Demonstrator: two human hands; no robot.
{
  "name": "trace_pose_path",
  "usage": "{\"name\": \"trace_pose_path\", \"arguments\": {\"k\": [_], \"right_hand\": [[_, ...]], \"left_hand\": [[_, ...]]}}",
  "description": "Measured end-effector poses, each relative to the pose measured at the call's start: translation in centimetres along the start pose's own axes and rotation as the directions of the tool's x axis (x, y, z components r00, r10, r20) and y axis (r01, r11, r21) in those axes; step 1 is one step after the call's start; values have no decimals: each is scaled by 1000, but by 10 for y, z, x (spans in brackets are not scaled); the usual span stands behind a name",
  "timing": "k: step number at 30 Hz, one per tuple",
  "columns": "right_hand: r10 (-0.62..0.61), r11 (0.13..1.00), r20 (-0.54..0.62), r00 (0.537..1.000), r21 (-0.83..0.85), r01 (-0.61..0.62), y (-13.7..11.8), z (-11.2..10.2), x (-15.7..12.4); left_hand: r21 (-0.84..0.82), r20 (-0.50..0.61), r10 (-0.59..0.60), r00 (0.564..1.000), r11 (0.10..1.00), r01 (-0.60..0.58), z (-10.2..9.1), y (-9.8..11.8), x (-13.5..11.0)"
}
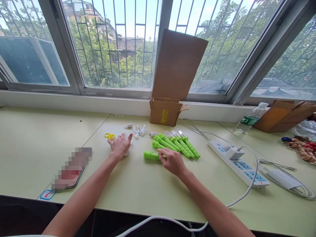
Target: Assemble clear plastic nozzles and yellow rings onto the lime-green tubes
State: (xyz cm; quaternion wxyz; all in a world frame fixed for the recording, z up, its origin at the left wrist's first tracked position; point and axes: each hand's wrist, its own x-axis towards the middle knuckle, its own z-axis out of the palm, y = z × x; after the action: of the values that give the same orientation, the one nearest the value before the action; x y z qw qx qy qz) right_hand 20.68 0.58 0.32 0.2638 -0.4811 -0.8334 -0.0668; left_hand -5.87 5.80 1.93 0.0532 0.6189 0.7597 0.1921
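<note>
My right hand (172, 161) has its fingers closed on a green plastic tube (151, 155) with a threaded end, lying on the table; the fingers cover its right end. My left hand (119, 146) is spread over some transparent plastic caps (128, 135), which it partly hides. Its thumb points up and away from the other fingers. Beyond my right hand lie other green tubes (164, 141). Several more, beside them, carry transparent caps (183, 134) on their far ends. Farther back are loose small transparent pieces (143, 130).
Yellow scissor handles (110, 135) show left of my left hand. A phone (74, 177) lies at the left. An upright cardboard box (164, 112) stands by the window. To the right are a power strip (243, 168) with white cables and a plastic bottle (251, 118).
</note>
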Motion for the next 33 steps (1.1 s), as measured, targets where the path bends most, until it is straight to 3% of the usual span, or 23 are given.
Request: {"name": "trace_pose_path", "arguments": {"k": [4,10,17,27,33], "right_hand": [[-1,1000,0,1000,4,1,0,0,0],[6,1000,-1,1000,1,-6,0,-1,0],[5,1000,8,1000,-3,-5,0,-1,0],[7,1000,16,1000,-22,-7,-1,-1,0],[-2,1000,7,1000,-15,2,1,0,0]], "left_hand": [[7,15,-12,1000,1000,12,3,-2,2],[16,-94,-35,995,999,37,7,-11,8],[-21,-63,-60,996,998,59,5,-18,14],[-10,-168,39,985,999,-42,8,-17,18],[-60,-354,177,918,976,-211,5,-18,20]]}}
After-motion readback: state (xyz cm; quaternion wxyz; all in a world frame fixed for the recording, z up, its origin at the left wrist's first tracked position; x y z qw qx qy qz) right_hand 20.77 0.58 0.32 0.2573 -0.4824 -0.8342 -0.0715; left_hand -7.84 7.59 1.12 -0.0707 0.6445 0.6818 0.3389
